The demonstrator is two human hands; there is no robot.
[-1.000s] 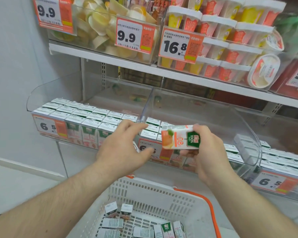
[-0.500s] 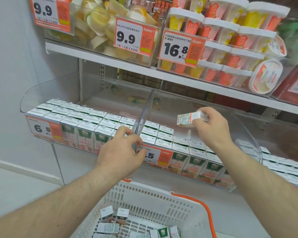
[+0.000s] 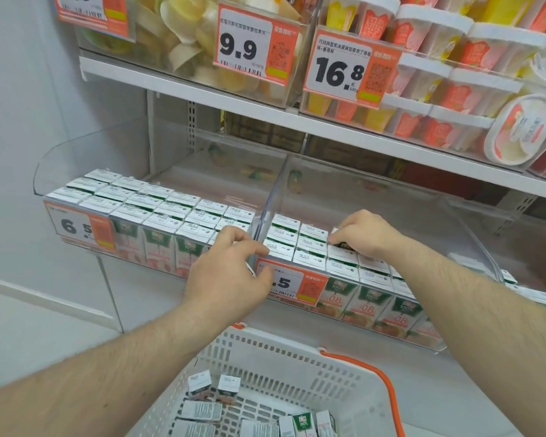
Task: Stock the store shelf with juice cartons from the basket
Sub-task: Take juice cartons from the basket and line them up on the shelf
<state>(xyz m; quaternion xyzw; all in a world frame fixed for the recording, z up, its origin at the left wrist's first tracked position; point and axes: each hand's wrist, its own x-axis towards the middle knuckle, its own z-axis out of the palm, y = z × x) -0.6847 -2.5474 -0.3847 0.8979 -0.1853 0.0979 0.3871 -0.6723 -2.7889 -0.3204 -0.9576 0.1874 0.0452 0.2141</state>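
Observation:
Small juice cartons with white tops and green-and-orange fronts fill a clear plastic shelf bin [image 3: 473, 212] in rows. My right hand [image 3: 364, 233] reaches into the bin's right compartment, fingers closed on a juice carton [image 3: 339, 238] that sits down among the back row of cartons [image 3: 311, 247]. My left hand [image 3: 230, 272] rests against the bin's front edge by the clear divider [image 3: 270, 203], fingers curled and holding nothing. Below, a white basket [image 3: 297, 354] with an orange handle holds several more cartons [image 3: 202, 411].
The left compartment holds tightly packed cartons [image 3: 158, 206] behind a 6.5 price tag [image 3: 79, 227]. The shelf above [image 3: 265, 105] carries bins of fruit cups and dessert tubs [image 3: 454, 74] with price tags. A grey wall [image 3: 19, 121] stands at the left.
My right hand carried the carton from in front of the bin up over its edge and down into the back row of the right compartment. My left hand stayed at the bin's front edge.

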